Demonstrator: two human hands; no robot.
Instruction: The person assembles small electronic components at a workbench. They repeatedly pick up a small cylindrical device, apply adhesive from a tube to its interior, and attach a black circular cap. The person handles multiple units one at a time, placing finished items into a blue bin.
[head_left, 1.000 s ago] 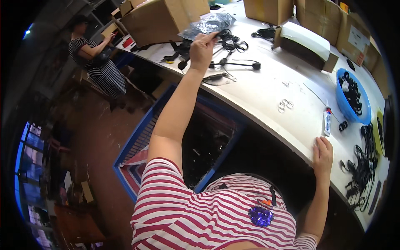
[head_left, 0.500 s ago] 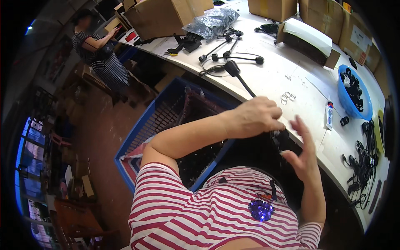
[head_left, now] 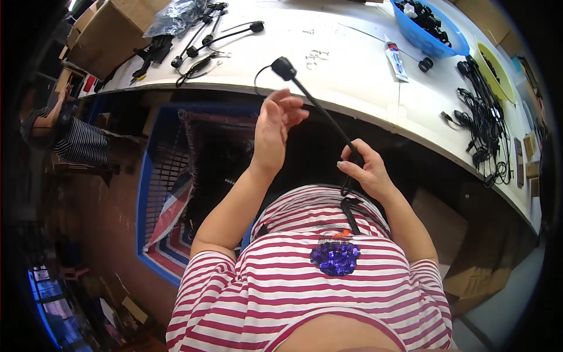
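My right hand grips a black gooseneck microphone by its lower stem, close to my chest. The stem slants up to the left, and its black head hangs over the front edge of the white table. A thin black cable loops from the head. My left hand is raised just left of the stem, fingers spread and slightly curled, holding nothing. It is near the stem, but I cannot tell whether it touches it.
More black goosenecks and a clear plastic bag lie at the table's far left by cardboard boxes. A blue bowl, a white tube and black cables lie to the right. A blue crate stands below. Another person sits at left.
My left hand took a gooseneck from the far pile and brought it back. The right hand left the table edge and now grips the stem; the left hand has let go.
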